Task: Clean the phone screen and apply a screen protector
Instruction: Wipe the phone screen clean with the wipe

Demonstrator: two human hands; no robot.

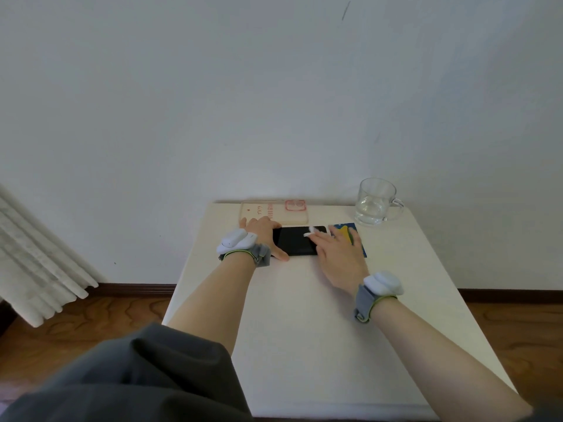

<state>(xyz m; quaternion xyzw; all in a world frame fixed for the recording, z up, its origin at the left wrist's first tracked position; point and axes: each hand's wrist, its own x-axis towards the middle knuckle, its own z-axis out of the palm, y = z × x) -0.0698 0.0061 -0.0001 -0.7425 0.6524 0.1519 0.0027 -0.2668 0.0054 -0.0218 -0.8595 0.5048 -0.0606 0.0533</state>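
A black phone point(295, 240) lies screen up on the white table point(304, 330), long side left to right. My left hand point(264, 236) grips its left end, thumb at the near edge and fingers over the far edge. My right hand point(338, 254) lies over the phone's right end with fingers stretched out, pressing a small white wipe point(310, 231) onto the screen. The wipe shows only at the fingertips. Both wrists wear grey bands with white devices.
A clear phone case with a pink camera ring point(274, 212) lies behind the phone at the table's far edge. A blue and yellow packet point(350, 236) sits partly under my right hand. A glass mug with water point(376, 201) stands at the back right corner.
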